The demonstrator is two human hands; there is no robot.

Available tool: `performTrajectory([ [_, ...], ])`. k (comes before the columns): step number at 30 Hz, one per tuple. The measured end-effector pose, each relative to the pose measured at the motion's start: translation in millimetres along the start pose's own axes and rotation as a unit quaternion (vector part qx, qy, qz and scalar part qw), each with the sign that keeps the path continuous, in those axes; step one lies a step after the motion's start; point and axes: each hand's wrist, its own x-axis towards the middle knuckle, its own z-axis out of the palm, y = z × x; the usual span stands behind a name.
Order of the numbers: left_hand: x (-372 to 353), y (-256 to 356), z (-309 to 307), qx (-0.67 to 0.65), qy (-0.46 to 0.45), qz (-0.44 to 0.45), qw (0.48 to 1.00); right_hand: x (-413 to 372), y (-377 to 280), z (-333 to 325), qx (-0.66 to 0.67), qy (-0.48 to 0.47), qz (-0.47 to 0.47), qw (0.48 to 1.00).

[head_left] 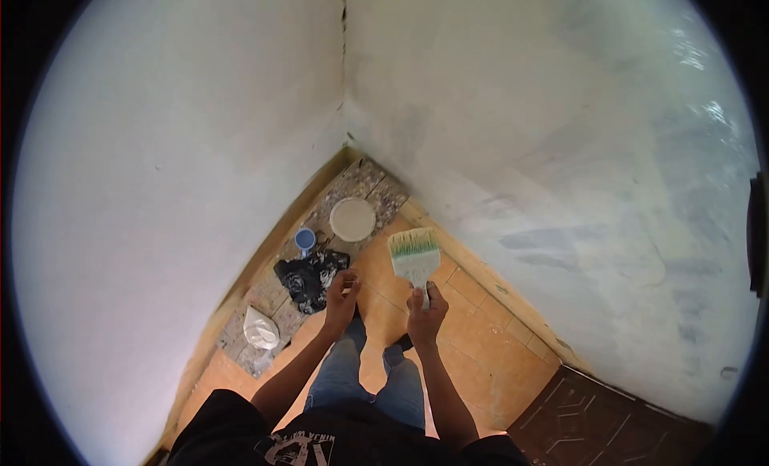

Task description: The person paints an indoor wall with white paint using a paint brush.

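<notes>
My right hand (426, 310) is wrapped round the handle of a wide flat brush (415, 259). The brush points up, its pale body marked with paint and its bristles green and yellowish. To the left, my left hand (343, 298) is raised with its fingers curled and the thumb near the fingertips; whether anything small is between them I cannot make out. Just beyond it on the floor lies a crumpled black plastic bag (308, 280) with white smears. A round pale lid or container (352, 219) sits further toward the corner, with a blue cup (304, 239) to its left.
Two whitish walls (513, 129) meet at a cracked corner. A white bag (260, 330) lies on the speckled strip of floor at the left. Orange tiles (465, 354) cover the floor, and a dark brown panel (593, 422) is at the lower right.
</notes>
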Motion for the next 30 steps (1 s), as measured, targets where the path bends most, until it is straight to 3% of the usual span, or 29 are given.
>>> performTrajectory([
  [1, -5.7, 20.3, 2.3, -0.023, -0.026, -0.032, 0.999, -4.8, -19.2, -6.5, 0.004, 0.008, 0.003, 1.0],
  [11, -52.4, 155.2, 38.1, -0.054, -0.155, 0.105, 0.981, -77.2, -120.0, -84.2, 0.094, 0.093, -0.014, 0.991],
  [19, -97.3, 199.7, 95.6, -0.069, -0.242, 0.138, 0.958, -121.6, -143.5, -149.0, 0.133, 0.163, -0.036, 0.977],
  [22, -112.8, 205.9, 121.6, -0.065, -0.268, 0.156, 0.949, -134.0, -147.6, -185.1, 0.152, 0.191, -0.015, 0.97],
  [30, -186.1, 218.3, 199.6, -0.096, -0.303, 0.149, 0.936, -162.2, -135.0, -297.7, 0.123, 0.233, -0.075, 0.962],
])
